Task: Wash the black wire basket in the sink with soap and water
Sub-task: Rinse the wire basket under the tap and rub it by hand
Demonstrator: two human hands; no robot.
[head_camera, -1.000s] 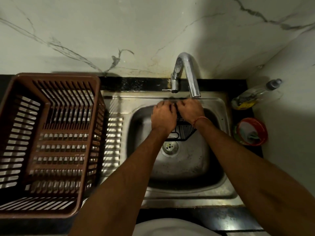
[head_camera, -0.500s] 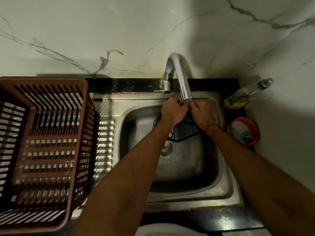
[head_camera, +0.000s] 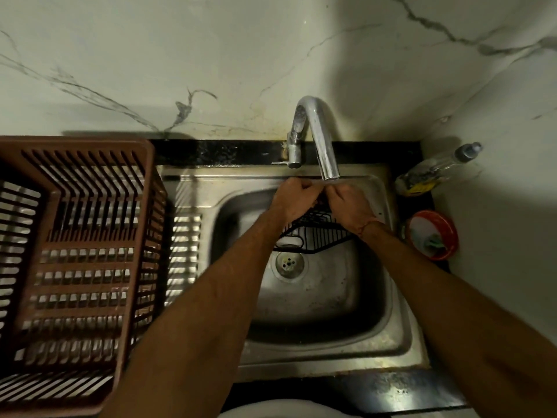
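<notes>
The black wire basket point(head_camera: 316, 233) is tilted up at the back of the steel sink point(head_camera: 391, 321), just under the spout of the chrome faucet point(head_camera: 319, 137). My left hand point(head_camera: 291, 199) and my right hand point(head_camera: 349, 203) are both closed on the basket's upper rim, knuckles nearly touching. The hands hide the top of the basket; only its lower wire floor and front edge show above the drain point(head_camera: 287, 263). I cannot tell whether water is running.
A large brown plastic dish rack point(head_camera: 75, 251) stands on the drainboard at the left. A dish soap bottle point(head_camera: 437, 170) lies at the back right, with a red tub holding a scrubber point(head_camera: 431, 233) in front of it. A white rim point(head_camera: 277, 413) shows at the bottom edge.
The view has shifted, so the sink now sits further right than a second ago. The basket is lifted and tilted more under the spout, and my hands have closed tighter together on its rim.
</notes>
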